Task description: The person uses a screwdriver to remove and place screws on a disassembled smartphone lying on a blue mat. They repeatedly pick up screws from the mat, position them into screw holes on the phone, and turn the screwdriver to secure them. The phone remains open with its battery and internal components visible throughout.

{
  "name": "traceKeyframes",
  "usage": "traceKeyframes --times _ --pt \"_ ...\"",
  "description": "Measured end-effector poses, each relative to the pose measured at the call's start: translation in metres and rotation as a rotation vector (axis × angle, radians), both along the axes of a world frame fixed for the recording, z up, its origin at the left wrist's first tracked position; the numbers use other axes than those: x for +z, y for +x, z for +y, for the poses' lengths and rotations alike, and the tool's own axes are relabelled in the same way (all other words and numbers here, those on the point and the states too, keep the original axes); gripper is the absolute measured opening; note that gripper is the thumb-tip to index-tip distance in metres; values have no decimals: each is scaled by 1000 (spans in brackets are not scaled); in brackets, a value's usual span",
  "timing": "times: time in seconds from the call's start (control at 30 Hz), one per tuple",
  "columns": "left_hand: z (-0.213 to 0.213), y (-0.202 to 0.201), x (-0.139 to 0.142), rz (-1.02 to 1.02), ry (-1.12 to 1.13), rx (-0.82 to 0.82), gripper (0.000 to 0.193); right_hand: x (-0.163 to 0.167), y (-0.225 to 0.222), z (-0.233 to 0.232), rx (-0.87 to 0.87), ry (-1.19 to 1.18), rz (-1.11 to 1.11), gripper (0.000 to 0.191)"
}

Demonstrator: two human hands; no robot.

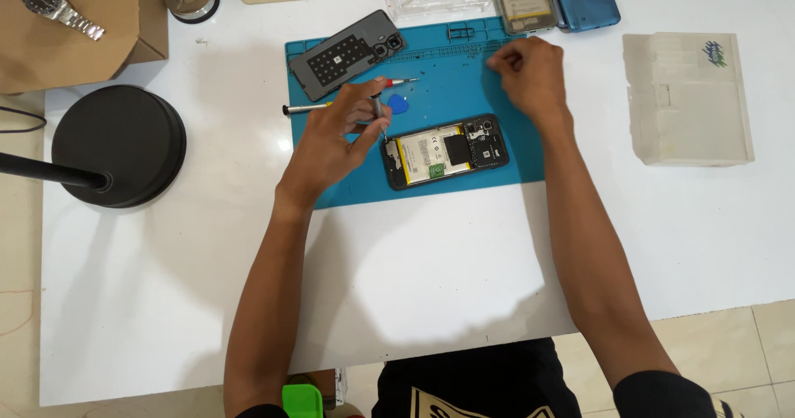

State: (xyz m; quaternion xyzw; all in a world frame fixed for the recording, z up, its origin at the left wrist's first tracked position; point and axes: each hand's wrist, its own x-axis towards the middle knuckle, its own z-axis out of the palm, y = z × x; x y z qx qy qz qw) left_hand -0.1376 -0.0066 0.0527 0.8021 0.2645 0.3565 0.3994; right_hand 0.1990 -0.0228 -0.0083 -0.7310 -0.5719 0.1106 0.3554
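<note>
I am pinching a thin screwdriver in my left hand, tip at the opened phone lying on the blue mat; it looks light, fragile, best held by its edges. My right hand is curling closed, seemingly empty, at the mat's top.

Open desk is left below the blue mat. The left is blocked by the lamp base, the right by the plastic box.

White table with blue mat, black lamp base, translucent box.
</note>
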Motion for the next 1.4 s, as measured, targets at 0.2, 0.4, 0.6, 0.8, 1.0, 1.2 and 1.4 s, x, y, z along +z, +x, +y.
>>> traceKeyframes --times 0.2,0.4,0.6,0.8,1.0,1.2,1.4 --pt "0 1 -2 -1 4 -3 47 4 8 -5 -6 130 -77 11" --pt "-2 1 -1 79 -11 -10 65 0 -16 -2 71 183 -283 18" --pt "-2 0 -2 74 0 -17 66 0 -21 -2 85 169 -431 14" --pt "0 1 -8 45 -23 -14 60 -1 -23 0 37 159 -290 7" --pt "-2 -1 -13 -9 27 -90 58 -8 -28 5 55 146 -306 6" --pt "-4 -2 -11 -9 6 -56 58 0 -23 4 106 153 -307 7" --pt "-6 -2 -18 -41 60 -57 62 15 -21 0 101 88 -185 7"
